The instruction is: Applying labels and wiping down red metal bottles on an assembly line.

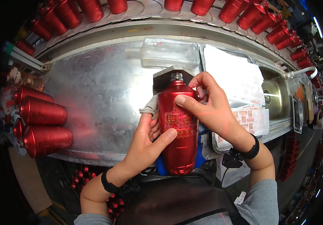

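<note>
A glossy red bottle [178,150] with gold lettering and a clear glass neck lies before me, its neck pointing away. My left hand [148,142] is closed round its left side, the thumb pressing on the front. Greyish fabric wraps a fingertip of that hand. My right hand [216,107] grips the bottle's upper right, thumb on the shoulder, its other fingers curled beside the neck and partly hidden. Beneath the neck end is a dark angular block [160,79]. Blue material [161,165] shows under the lower end.
A clear glass bottle [169,52] lies on the metal worktable [90,97]. White sheets [229,71] and printed red-and-white sheets [251,118] sit in trays at right, beside a sink [276,93]. Several red bottles [43,110] lie at left; more line the conveyor [142,9] beyond.
</note>
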`<action>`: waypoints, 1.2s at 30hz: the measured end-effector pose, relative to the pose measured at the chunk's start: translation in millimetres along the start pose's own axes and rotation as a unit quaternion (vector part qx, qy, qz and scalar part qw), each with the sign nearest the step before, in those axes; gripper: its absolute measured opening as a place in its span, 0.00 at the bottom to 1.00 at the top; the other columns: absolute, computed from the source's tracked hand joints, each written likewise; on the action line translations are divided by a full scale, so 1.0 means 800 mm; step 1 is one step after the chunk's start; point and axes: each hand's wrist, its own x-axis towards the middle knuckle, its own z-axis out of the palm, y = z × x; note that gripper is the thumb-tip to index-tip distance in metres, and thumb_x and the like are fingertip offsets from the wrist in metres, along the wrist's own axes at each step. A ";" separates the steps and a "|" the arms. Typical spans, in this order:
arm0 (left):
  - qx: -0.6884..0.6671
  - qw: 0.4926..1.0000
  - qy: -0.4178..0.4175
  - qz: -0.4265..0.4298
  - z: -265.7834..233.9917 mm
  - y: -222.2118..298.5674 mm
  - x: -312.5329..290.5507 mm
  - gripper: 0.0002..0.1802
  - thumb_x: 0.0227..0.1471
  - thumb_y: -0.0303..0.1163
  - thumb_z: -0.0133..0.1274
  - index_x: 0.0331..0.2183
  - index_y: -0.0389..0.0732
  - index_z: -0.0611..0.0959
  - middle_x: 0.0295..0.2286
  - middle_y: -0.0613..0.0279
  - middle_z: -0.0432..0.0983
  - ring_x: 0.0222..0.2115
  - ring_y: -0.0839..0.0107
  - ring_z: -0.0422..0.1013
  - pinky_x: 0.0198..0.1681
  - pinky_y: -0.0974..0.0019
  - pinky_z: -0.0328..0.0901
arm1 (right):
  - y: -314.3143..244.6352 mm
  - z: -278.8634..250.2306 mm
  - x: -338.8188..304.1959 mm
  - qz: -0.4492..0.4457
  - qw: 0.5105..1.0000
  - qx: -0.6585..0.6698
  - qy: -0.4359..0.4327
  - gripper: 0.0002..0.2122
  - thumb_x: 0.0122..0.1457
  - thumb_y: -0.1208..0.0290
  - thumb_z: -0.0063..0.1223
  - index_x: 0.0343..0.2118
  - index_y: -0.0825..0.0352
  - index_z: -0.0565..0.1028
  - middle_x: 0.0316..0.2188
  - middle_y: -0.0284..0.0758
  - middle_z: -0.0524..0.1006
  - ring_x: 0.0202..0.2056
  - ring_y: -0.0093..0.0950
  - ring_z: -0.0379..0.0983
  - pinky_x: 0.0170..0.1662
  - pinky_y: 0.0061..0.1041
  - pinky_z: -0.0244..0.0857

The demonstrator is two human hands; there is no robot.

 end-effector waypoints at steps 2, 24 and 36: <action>0.001 1.000 0.004 0.005 0.000 -0.002 0.001 0.47 0.57 0.31 0.57 0.66 0.36 0.45 0.61 0.47 0.54 0.61 0.64 0.58 0.63 0.61 0.54 | -0.002 0.000 0.000 -0.002 1.000 0.001 -0.003 0.21 0.48 0.57 0.69 0.33 0.66 0.68 0.19 0.28 0.65 0.23 0.17 0.59 0.25 0.22 0.57; -0.003 1.000 -0.004 0.004 -0.006 -0.003 0.004 0.49 0.56 0.33 0.59 0.66 0.36 0.45 0.61 0.45 0.54 0.62 0.61 0.57 0.64 0.59 0.53 | 0.002 0.003 0.002 -0.009 1.000 -0.013 -0.004 0.24 0.45 0.56 0.70 0.35 0.66 0.68 0.21 0.29 0.64 0.24 0.20 0.59 0.27 0.23 0.58; 0.002 1.000 -0.015 -0.004 -0.006 -0.004 0.004 0.51 0.54 0.32 0.60 0.66 0.37 0.44 0.61 0.45 0.55 0.62 0.60 0.57 0.64 0.58 0.54 | 0.002 -0.005 -0.003 0.017 0.999 0.001 -0.028 0.22 0.47 0.60 0.69 0.38 0.65 0.69 0.24 0.25 0.63 0.26 0.15 0.57 0.28 0.17 0.55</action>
